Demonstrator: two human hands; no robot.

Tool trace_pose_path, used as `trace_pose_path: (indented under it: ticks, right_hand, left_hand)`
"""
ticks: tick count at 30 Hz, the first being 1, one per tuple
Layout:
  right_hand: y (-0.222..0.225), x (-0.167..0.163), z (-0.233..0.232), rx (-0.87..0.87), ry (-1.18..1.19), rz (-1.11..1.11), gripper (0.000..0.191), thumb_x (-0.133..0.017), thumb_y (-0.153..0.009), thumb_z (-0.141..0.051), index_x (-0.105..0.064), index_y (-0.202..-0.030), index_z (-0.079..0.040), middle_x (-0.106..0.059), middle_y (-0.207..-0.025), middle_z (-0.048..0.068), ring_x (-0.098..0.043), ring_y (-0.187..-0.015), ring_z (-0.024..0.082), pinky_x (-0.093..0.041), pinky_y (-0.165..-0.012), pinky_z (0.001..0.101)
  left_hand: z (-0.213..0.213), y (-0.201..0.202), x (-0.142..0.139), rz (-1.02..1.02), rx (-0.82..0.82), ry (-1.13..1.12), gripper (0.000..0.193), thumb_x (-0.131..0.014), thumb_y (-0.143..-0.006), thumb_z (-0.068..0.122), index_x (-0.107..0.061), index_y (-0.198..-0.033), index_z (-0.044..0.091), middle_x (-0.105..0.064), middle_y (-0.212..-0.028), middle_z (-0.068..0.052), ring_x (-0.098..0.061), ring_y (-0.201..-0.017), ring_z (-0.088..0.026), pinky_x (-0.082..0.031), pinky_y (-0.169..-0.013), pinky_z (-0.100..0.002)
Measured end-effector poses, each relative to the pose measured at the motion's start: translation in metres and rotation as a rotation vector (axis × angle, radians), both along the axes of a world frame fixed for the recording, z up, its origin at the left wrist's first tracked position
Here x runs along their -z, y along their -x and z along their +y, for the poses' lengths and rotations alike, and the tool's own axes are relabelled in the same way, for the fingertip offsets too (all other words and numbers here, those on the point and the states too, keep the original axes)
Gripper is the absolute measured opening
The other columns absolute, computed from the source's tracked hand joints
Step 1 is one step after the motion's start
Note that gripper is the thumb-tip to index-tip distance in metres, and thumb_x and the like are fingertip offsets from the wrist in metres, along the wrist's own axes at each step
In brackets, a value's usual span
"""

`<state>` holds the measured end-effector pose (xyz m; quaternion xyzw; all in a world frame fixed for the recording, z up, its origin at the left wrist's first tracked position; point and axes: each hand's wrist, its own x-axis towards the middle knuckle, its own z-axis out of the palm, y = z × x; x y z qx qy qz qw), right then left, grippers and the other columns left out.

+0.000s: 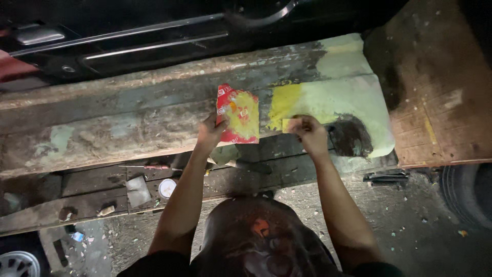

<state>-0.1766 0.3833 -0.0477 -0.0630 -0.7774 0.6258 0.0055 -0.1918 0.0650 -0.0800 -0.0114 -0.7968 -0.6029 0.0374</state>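
Left hand (211, 129): fingers closed on the lower left edge of a red-and-yellow printed packet (238, 114), held upright against a worn wooden plank (128, 123) smeared with yellow-green filler. Right hand (306, 129): just right of the packet, pinched around a small yellow pad (288, 124) pressed to the filler-coated stretch (338, 97) of the plank, with a dark bare patch (351, 136) immediately to its right. Below the left forearm, on a lower board: a red-handled screwdriver (154, 166), a grey sheet scrap (138, 191) and a round white lid (167, 188); beyond the plank, a dark car body (154, 36).
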Motion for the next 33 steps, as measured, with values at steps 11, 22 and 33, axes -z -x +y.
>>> trace_pose_path:
  ticks: [11,22,33]
  right_hand:
    - [-0.033,-0.004,-0.004,-0.048,0.280,0.032,0.034,-0.062,-0.089,0.006,-0.058,-0.122,-0.003,-0.070,-0.105,0.007,-0.074,-0.087,0.016,-0.061,-0.076,0.0287]
    - [-0.065,-0.072,-0.052,-0.068,-0.029,0.542,0.018,-0.070,-0.093,0.010,-0.074,-0.110,0.005,-0.070,-0.102,0.010,-0.067,-0.092,0.015,-0.054,-0.081,0.0248]
    - [-0.063,-0.099,-0.055,-0.049,-0.327,0.788,0.027,-0.071,-0.087,0.014,-0.072,-0.113,0.006,-0.071,-0.103,0.015,-0.071,-0.093,0.022,-0.055,-0.084,0.0284]
  left_hand:
    - [-0.003,-0.019,0.008,-0.258,0.108,-0.584,0.040,-0.072,-0.094,0.020,-0.065,-0.126,-0.003,-0.072,-0.113,-0.009,-0.067,-0.104,-0.017,-0.054,-0.092,-0.032]
    - [0.014,-0.080,-0.051,-0.554,0.026,-1.097,0.027,-0.065,-0.090,0.021,-0.062,-0.116,0.012,-0.064,-0.085,-0.005,-0.049,-0.048,-0.011,-0.030,-0.038,-0.027]
    - [0.034,-0.101,-0.105,-0.547,0.038,-1.205,0.022,-0.062,-0.096,0.020,-0.058,-0.115,0.011,-0.062,-0.082,0.000,-0.037,-0.041,-0.005,-0.028,-0.039,-0.023]
